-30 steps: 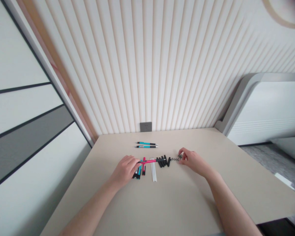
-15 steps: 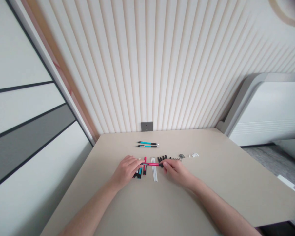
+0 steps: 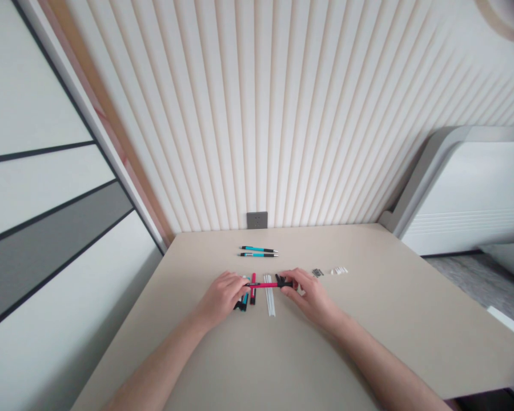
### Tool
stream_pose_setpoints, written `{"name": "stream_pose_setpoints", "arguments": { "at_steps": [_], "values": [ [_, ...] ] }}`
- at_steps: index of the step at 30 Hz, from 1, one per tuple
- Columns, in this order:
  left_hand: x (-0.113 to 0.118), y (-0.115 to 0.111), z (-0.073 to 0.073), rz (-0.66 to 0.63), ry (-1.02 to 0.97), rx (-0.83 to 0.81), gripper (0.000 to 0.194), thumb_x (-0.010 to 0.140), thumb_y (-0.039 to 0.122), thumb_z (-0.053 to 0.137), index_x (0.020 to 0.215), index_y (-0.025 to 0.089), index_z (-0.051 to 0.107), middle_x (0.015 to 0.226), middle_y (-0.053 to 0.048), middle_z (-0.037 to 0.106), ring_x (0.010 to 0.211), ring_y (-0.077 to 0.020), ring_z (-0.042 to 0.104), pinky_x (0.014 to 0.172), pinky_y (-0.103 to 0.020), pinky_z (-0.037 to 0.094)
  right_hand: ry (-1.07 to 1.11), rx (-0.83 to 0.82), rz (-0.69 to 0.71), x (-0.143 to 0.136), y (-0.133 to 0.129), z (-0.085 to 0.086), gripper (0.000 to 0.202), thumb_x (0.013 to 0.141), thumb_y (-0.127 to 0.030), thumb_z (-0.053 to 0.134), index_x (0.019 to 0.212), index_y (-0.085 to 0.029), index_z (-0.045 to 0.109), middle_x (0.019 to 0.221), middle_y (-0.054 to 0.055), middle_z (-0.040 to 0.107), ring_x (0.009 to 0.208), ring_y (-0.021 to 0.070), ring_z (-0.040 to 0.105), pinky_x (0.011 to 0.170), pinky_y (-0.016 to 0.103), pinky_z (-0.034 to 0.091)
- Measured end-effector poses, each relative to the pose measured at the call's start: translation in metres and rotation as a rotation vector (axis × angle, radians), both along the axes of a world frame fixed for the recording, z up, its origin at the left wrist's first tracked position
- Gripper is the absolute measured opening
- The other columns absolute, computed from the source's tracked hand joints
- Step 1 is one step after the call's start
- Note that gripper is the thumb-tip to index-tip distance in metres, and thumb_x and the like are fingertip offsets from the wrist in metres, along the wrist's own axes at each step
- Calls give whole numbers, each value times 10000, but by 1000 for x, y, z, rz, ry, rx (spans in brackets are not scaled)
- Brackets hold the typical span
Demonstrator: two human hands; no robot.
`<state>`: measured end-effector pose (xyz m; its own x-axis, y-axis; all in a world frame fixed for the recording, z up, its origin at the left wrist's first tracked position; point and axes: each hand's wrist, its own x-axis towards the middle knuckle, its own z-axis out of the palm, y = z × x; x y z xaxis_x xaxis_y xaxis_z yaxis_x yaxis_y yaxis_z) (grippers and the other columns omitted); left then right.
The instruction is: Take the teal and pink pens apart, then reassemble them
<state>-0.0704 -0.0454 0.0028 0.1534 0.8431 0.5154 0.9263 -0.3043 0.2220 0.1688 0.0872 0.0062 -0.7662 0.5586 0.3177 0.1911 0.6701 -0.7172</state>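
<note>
A red-and-black pen (image 3: 267, 285) is held level above the table between my two hands. My left hand (image 3: 223, 295) is closed on its left end, and my right hand (image 3: 310, 294) pinches the black grip at its right end. Under and beside the left hand lie a red pen barrel (image 3: 253, 294) and blue-and-black barrels (image 3: 244, 302), partly covered. White refill tubes (image 3: 269, 302) lie below the pen. Black grip pieces (image 3: 278, 278) show beside the right fingers, which hide part of them.
Two blue pens (image 3: 258, 255) lie farther back. Small dark parts (image 3: 317, 273) and small white parts (image 3: 339, 270) are to the right. The table (image 3: 257, 359) meets a ribbed wall with a dark socket (image 3: 257, 220). A headboard (image 3: 466, 194) stands at right.
My right hand has slid a little right and its fingers have spread along the black grip, so more of it shows. It now covers the springs. The left hand stays on the pen.
</note>
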Motion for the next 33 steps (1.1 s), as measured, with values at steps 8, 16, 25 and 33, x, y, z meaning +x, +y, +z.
{"name": "stream_pose_setpoints", "arguments": {
  "at_steps": [8,16,25,33],
  "values": [
    [-1,0,1,-11,21,16,244,1001,295,401,930,171,599,760,-36,642,705,-168,552,687,-286,420,-67,-26,1,-1,3,-4,132,908,-302,532,936,-206,617,839,22,648,732,155,563,672,267,435],
    [0,0,3,-31,24,25,260,1003,304,394,925,175,605,759,-37,647,693,-164,556,685,-289,422,-87,-27,74,-1,-1,-1,188,944,-305,460,959,-209,620,857,31,652,780,163,580,719,277,436],
    [1,0,6,-40,39,-24,250,1004,297,397,928,176,602,803,-43,661,715,-162,567,693,-293,415,-134,-60,107,-2,-5,3,192,946,-310,451,921,-207,610,767,5,633,671,139,553,628,245,395],
    [1,0,6,-50,44,-19,261,1008,302,388,920,175,599,787,-36,657,710,-158,573,693,-289,407,-105,-56,123,-2,-5,1,224,961,-313,416,976,-205,612,835,25,644,717,148,565,659,254,407]
  ]
}}
